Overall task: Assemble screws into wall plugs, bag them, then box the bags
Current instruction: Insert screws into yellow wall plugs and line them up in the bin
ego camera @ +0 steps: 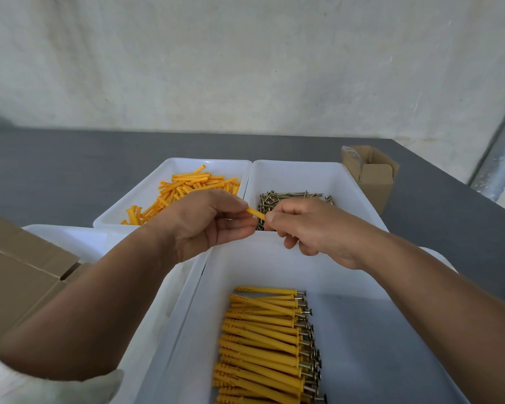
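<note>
My left hand [207, 223] pinches a yellow wall plug [254, 212] that points right, above the near rim of the screw tray. My right hand [312, 228] meets the plug's end with closed fingers; the screw it seems to hold is hidden behind them. Loose yellow plugs [187, 188] lie in the white tray [169, 167] at the back left. Brass screws [289, 196] fill the white tray [344, 182] at the back right. Several assembled plugs with screws [263, 342] lie stacked in the near white tray [376, 345].
A small open cardboard box [370, 173] stands to the right of the screw tray on the grey table [56, 170]. A larger cardboard box [21, 272] sits at the left over another white tray [79, 240]. A wall rises behind the table.
</note>
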`<state>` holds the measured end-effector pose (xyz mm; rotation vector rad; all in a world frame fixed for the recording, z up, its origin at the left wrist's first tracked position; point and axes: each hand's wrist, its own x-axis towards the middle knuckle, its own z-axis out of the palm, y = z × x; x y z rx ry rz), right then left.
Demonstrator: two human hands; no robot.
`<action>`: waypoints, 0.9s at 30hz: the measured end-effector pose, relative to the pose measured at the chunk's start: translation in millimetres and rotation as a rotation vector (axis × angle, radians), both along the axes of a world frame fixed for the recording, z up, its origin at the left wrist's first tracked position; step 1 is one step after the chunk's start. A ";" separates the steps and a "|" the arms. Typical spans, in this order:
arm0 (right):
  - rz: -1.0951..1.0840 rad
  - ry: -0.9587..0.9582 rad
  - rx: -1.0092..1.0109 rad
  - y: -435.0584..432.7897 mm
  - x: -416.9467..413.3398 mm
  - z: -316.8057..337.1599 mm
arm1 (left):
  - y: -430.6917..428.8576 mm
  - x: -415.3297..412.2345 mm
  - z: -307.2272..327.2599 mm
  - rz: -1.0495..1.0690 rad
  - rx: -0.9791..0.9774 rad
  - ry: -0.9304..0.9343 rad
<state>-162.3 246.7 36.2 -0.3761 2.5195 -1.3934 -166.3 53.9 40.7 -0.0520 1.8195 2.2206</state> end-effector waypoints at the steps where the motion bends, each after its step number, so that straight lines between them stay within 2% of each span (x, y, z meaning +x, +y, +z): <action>1: 0.007 -0.003 0.003 -0.4 0.6 0.0 | 0.6 0.3 -0.4 -0.020 -0.021 0.003; 16: 0.099 -0.043 0.036 -1.8 5.5 2.4 | -2.6 -0.9 -1.6 -0.073 -0.118 0.017; 20: 0.148 -0.055 0.088 -3.1 8.7 2.9 | -4.9 -3.2 -2.2 0.022 -0.156 0.063; 27: 0.275 -0.031 0.376 -6.8 16.7 1.0 | -14.0 -12.4 -3.6 0.289 -0.211 0.153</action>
